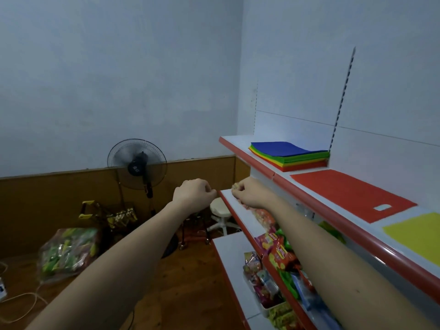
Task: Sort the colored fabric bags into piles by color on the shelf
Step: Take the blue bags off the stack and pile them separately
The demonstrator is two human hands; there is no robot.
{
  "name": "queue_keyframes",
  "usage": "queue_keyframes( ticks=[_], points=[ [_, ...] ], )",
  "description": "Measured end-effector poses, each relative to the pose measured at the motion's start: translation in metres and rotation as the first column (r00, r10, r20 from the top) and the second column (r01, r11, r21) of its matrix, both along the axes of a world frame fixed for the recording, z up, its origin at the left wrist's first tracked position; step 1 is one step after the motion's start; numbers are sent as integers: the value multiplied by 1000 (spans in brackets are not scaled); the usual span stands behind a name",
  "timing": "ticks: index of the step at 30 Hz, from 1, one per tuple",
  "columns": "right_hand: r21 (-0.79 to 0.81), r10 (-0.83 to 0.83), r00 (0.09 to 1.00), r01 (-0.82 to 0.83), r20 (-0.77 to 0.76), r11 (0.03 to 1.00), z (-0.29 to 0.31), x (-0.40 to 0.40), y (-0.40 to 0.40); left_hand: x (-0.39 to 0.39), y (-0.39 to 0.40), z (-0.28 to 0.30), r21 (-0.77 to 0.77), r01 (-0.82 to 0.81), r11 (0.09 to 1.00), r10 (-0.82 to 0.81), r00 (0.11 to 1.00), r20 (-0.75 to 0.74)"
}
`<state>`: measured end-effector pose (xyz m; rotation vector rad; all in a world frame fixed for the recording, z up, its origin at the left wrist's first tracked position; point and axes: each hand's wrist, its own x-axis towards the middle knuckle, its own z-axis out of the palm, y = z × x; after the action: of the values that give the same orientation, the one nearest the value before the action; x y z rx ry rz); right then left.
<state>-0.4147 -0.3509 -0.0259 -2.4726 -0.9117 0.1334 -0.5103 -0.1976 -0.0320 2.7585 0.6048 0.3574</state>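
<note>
**Both hands curled in mid-frame, bags lying on the top shelf**

The left hand (pixel 194 194) sits at centre frame, fingers curled in with nothing visible in them; the right hand (pixel 247 191) is just beside it to the right, fingers curled too, and whether it pinches anything I cannot tell; both arms reach in from the bottom edge. On the top shelf (pixel 309 201), right of centre, a mixed stack of fabric bags (pixel 289 154) lies flat with a blue one on top; nearer the camera a single red bag (pixel 350 194) lies flat, apart from the stack; at the right edge a yellow bag (pixel 419 234) lies flat beside the red one. Lower shelves at bottom right hold snack packets (pixel 278 256); a standing fan (pixel 137 163) stands left of centre.
</note>
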Motion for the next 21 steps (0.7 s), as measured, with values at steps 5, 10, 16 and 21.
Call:
queue_keyframes(
  ticks=[5,10,16,21],
  points=[
    [2,-14,999,14,51,1000,5,50,33,45,43,1,-32,-6,999,7,999,46],
    [33,-50,996,48,67,998,-5,95,68,88,86,-9,-84,29,996,-19,993,114],
    [56,-136,988,132,78,990,-26,147,118,152,147,-27,-114,104,988,-80,978,194],
    [50,-182,979,179,87,983,-34,186,162,210,197,-35,-115,180,977,-155,969,192]
  ],
)
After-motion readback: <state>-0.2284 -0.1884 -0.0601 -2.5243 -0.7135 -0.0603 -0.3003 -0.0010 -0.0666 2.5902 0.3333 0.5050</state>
